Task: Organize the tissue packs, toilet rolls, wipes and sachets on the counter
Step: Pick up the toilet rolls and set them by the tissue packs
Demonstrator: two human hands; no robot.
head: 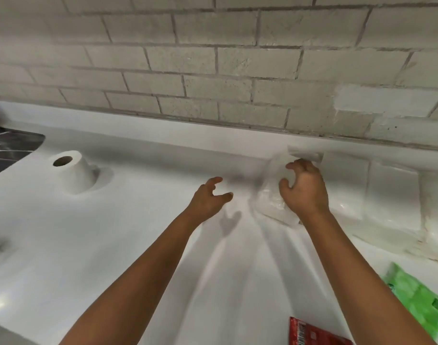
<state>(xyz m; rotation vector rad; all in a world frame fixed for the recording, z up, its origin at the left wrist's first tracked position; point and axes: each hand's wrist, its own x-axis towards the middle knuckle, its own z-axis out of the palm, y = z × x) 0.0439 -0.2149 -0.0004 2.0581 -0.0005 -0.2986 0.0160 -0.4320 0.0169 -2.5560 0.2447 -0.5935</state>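
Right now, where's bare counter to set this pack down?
Bare counter runs between the toilet roll and the left hand, and down toward the near edge. Crowded on the right: tissue packs along the wall, green wipes, red sachet.

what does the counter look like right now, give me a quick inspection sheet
surface: white counter, glossy, running along a brick wall.
job's things: toilet roll standing on end at the left; clear tissue pack under the right hand; row of clear packs against the wall at the right; green wipes pack and red sachet at the near right edge.
clutter: nothing seen.
grippers: left hand hovers with fingers loosely curled, holding nothing; right hand has its fingers curled over the tissue pack.
cables: nothing seen.
surroundings: pale brick wall; steel sink at far left.
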